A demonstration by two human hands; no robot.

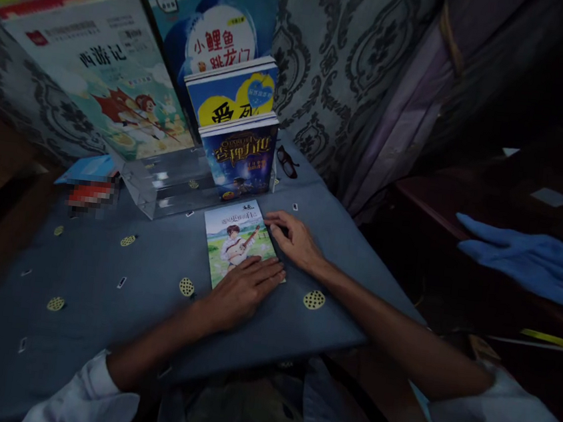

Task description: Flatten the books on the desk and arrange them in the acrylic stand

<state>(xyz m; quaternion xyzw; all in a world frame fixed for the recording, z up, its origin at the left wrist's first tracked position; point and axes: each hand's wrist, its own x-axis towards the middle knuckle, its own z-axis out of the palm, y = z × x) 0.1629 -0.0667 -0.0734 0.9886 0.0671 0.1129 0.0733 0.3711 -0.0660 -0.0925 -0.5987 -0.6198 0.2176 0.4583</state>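
Observation:
A thin booklet (232, 229) with a guitar player on its cover lies flat on the blue-grey tablecloth (149, 318). Across its lower part rests my left hand (244, 287), palm down with the fingers stretched out. My right hand (296, 239) is at the booklet's upper right edge, its thumb and fingers apart and nothing gripped between them. Just behind the booklet, a dark blue book (240, 160) stands at the front of a clear stand (143, 190).
Behind it stand a yellow and blue book (235, 99), a teal book (179, 32) and a pale book (95, 70). Glasses (287, 162) lie near the wall. A blue item (87, 169) sits left. Blue gloves (522, 260) lie on a dark surface at right.

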